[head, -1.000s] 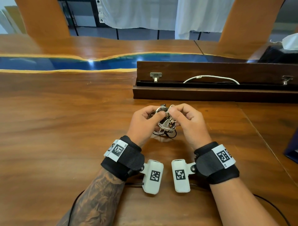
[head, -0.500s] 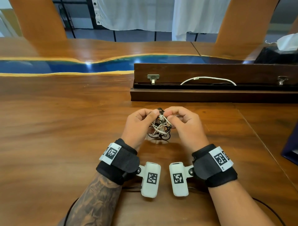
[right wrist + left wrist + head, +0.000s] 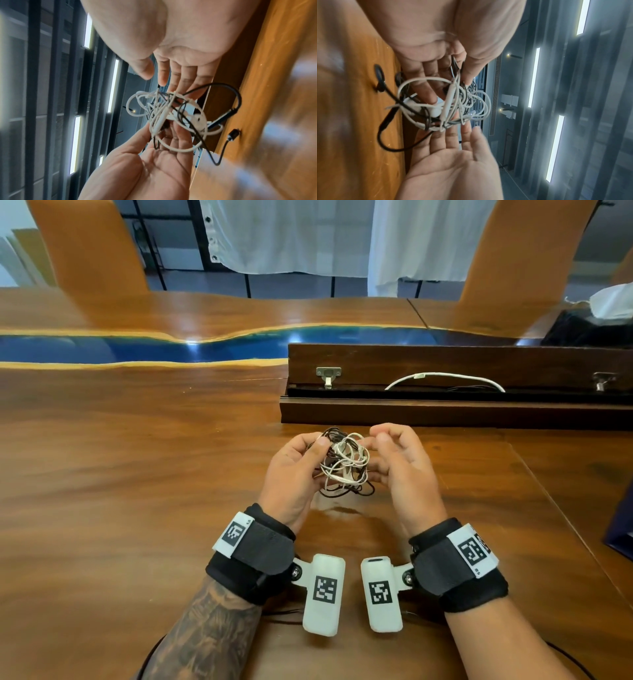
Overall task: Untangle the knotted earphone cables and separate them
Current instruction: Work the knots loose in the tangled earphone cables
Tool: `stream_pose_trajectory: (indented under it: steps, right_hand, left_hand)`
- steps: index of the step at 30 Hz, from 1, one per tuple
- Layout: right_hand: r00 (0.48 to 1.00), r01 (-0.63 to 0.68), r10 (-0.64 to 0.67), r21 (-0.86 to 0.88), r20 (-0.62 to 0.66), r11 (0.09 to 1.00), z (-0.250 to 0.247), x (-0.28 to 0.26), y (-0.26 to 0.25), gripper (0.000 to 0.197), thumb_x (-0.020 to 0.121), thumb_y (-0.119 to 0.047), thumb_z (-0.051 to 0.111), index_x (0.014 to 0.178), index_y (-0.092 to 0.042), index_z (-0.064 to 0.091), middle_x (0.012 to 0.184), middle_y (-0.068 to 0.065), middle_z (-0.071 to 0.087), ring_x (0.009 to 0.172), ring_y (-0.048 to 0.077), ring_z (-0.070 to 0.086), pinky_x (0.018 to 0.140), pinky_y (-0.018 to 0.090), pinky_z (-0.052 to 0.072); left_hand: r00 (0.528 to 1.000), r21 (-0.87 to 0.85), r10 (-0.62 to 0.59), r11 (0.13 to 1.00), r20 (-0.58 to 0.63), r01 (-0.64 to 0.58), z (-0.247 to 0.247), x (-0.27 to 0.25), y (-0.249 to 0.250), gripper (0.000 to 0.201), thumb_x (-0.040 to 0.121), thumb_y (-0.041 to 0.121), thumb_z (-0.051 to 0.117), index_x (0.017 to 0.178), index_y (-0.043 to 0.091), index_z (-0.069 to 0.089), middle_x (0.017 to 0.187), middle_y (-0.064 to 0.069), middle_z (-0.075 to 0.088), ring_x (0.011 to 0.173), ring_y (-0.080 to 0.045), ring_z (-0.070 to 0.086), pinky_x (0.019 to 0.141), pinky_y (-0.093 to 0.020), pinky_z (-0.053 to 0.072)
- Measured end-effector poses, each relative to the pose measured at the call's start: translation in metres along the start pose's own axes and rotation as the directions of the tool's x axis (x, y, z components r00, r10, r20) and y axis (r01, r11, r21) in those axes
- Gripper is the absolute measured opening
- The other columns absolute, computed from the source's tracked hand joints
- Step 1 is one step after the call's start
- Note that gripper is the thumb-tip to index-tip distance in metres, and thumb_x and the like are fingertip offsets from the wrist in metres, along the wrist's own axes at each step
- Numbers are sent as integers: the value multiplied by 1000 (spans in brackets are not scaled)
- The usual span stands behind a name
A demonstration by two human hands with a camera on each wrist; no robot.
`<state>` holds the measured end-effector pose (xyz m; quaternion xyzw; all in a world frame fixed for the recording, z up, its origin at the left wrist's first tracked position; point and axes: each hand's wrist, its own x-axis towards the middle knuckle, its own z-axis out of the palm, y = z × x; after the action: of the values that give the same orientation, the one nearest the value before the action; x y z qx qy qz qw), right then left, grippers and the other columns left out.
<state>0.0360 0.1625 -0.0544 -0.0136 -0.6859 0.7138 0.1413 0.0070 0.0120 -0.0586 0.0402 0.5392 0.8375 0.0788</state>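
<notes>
Hanging between hands | cable tangle (image 3: 344,463) | left hand (image 3: 294,474) pinches

Two hands are in view, the left hand (image 3: 291,474) and the right hand (image 3: 404,470), with one tangle of earphone cables (image 3: 344,465) between them, made of two kinds of cable, one white and one black. Each wrist carries one black strap and one white camera unit, so two straps and two units. On the counter (image 3: 137,491) stands one dark wooden box (image 3: 445,412) with two metal latches and one white cord (image 3: 445,378) in it.
</notes>
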Motion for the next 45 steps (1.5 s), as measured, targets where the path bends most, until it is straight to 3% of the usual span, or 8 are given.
stream_pose_trajectory:
  steps: [10, 16, 21, 25, 30, 35, 41, 45]
  right_hand:
    - [998, 61, -49, -260, 50, 964, 1, -2, 9, 12, 91, -15, 69, 95, -26, 69, 122, -8, 63, 110, 6, 60, 91, 31, 52]
    - [994, 30, -14, -148, 108, 989, 1, -3, 5, 12, 102, -14, 57, 100, -8, 68, 94, 5, 75, 83, 11, 70, 68, 20, 54]
    - [978, 91, -56, -174, 200, 980, -1, -3, 4, 24, 94, -8, 68, 113, -20, 60, 103, 1, 77, 96, 21, 72, 89, 52, 57]
    - [974, 160, -126, -174, 188, 972, 0, -3, 2, 27, 92, -3, 69, 112, -19, 65, 99, 1, 75, 92, 30, 68, 84, 60, 54]
    - [978, 206, -195, -182, 80, 962, -2, -3, 0, 23, 88, 0, 71, 100, -20, 67, 95, 1, 71, 87, 28, 64, 79, 49, 56]
    - [974, 222, -225, -220, 13, 950, -5, 0, -1, 24, 86, 1, 71, 92, -22, 67, 89, 3, 70, 81, 27, 63, 71, 41, 54]
    - [960, 275, -250, -262, 124, 925, -8, -2, -1, 23, 88, 2, 72, 102, -15, 74, 94, -7, 72, 89, 5, 66, 76, 14, 50]
    - [972, 225, -203, -227, 116, 947, -6, -2, -3, 25, 91, -4, 70, 110, -19, 69, 95, -3, 73, 91, 12, 69, 77, 27, 57]
  left_hand:
    - [999, -43, 23, 999, 26, -22, -2, 1, 4, 20, 100, -5, 43, 100, 8, 57, 90, -12, 67, 78, -19, 64, 70, -32, 56]
    - [997, -71, 45, 997, 63, -40, -2, 0, 4, 18, 101, -4, 44, 102, 7, 57, 99, -18, 69, 90, -28, 65, 78, -37, 55]
    - [995, -26, 99, 995, 20, -98, 0, 2, 2, 17, 97, -3, 54, 100, 8, 66, 101, -13, 69, 83, -18, 67, 69, -28, 56]
    - [975, 221, 221, 952, -15, -212, 1, 1, 0, 23, 96, -3, 58, 100, 15, 72, 98, -4, 73, 88, -15, 67, 75, -29, 55]
    - [987, 311, 149, 942, -54, -125, -3, 2, 6, 33, 94, 11, 61, 125, 22, 65, 118, -3, 66, 102, -21, 67, 77, -32, 56]
    - [973, 401, 183, 909, -143, -112, -2, 0, 8, 41, 83, 46, 62, 121, 31, 64, 114, 7, 65, 93, -17, 62, 73, -27, 48]
    - [991, 459, 124, 878, 56, -135, 2, -5, 3, 21, 91, 16, 72, 110, 22, 67, 105, 1, 70, 87, -16, 69, 64, -29, 57]
    - [987, 360, 160, 921, -8, -147, 0, -3, 2, 23, 91, -2, 66, 108, 14, 67, 106, -8, 71, 83, -14, 70, 66, -32, 60]
